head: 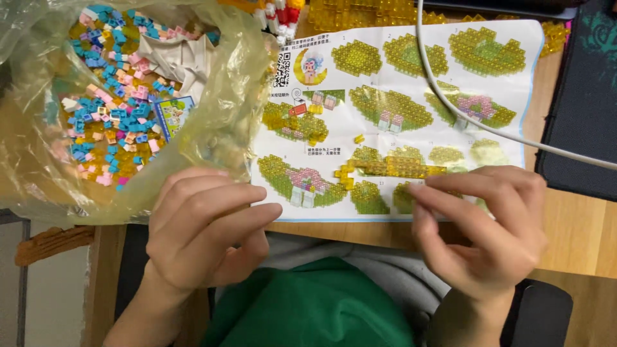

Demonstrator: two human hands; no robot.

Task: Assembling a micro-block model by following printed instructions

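translucent yellow bricks, joined into a long thin strip [392, 168], lie across the lower part of the instruction sheet [411, 83], and my right hand [488, 225] has its fingertips [427, 191] pinched on the strip's right end, thumb and fingers curled close together around it. the strip's left end widens into a small knobbly cluster and sits free on the paper. a single loose yellow brick [359, 138] lies just above the strip, apart from it. my left hand [205, 225] is loosely curled, fingers bent inward and holding nothing that i can see; it hovers over the edge of the wooden desk [578, 231], just beside the lower left corner of the sheet and touching or nearly touching the clear plastic bag [225, 115]. that bag is slumped open on the left of the desk and full of tiny pink, blue, white and yellow bricks [112, 122], with a small printed card [172, 115] among them. a white cable [450, 103] curves across the right side of the sheet. more built yellow brickwork [360, 13] stands at the far edge, and a dark mat [581, 103] lies to the right.
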